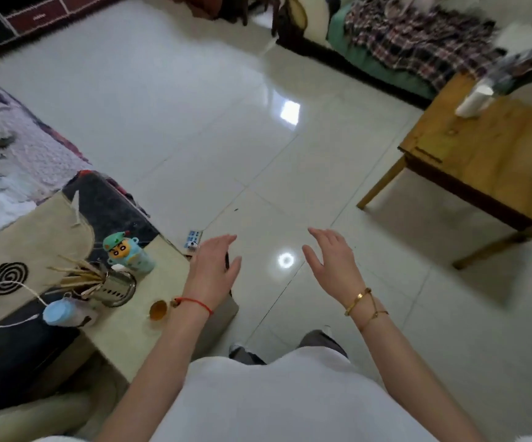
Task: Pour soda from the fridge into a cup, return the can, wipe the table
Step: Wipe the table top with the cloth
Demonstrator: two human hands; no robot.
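Observation:
My left hand (215, 269) is held out in front of me, fingers spread and empty, just past the corner of a low beige-and-black table (121, 333). My right hand (331, 260) hovers over the tiled floor, also open and empty. A small glass cup with amber liquid (158, 310) stands on that low table near my left wrist. A white paper cup (475, 100) lies tilted on a wooden table (488, 154) at the right. No soda can and no fridge are in view.
On the low table stand a metal holder with chopsticks (111, 287), a cartoon bottle (127, 252), a mosquito coil (8, 277) and a blue-lidded jar (62, 312). A power strip (193, 240) lies on the glossy floor (226, 138). A sofa with a plaid cloth (402, 43) is at the back.

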